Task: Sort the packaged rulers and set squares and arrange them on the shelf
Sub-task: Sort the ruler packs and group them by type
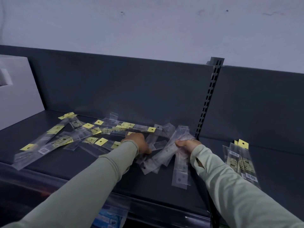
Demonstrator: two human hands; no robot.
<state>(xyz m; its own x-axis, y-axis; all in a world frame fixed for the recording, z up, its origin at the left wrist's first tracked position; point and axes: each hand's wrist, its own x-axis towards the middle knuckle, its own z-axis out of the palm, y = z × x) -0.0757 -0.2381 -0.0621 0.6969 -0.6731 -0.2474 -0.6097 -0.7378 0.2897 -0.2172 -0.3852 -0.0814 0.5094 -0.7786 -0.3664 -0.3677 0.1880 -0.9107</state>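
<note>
hard to see: whole shot is a bit blurry, so the print on the packs is unreadable and I honestly can't tell rulers from set squares inside the clear sleeves
left hand [137, 143]: down in the middle of the pile with its back to the camera, fingers tucked out of sight underneath, so can't tell if it's pinching a pack or just touching them
right hand [189, 144]: fingers curled round a bundle of clear packs [171, 152], gripping it about mid-length, just left of the slotted upright [209, 99]
bundle direction: long axis goes diagonally from near-left up to far-right, fanned out a bit; one pack drops nearly straight toward the near edge, hang-hole end nearest
scattered packs [65, 137]: left half of the shelf [82, 163], pointing all over, mostly left-right or diagonal, overlapping, yellow tags at random ends
sorted stack [240, 159]: right of the upright, well apart from the mess, long axis near-far, yellow tags at the far end, barcodes at the near end
cut off: white box [16, 89] at far left is clipped by the frame; blue packaging [108, 218] on the level below is half hidden by the left sleeve
</note>
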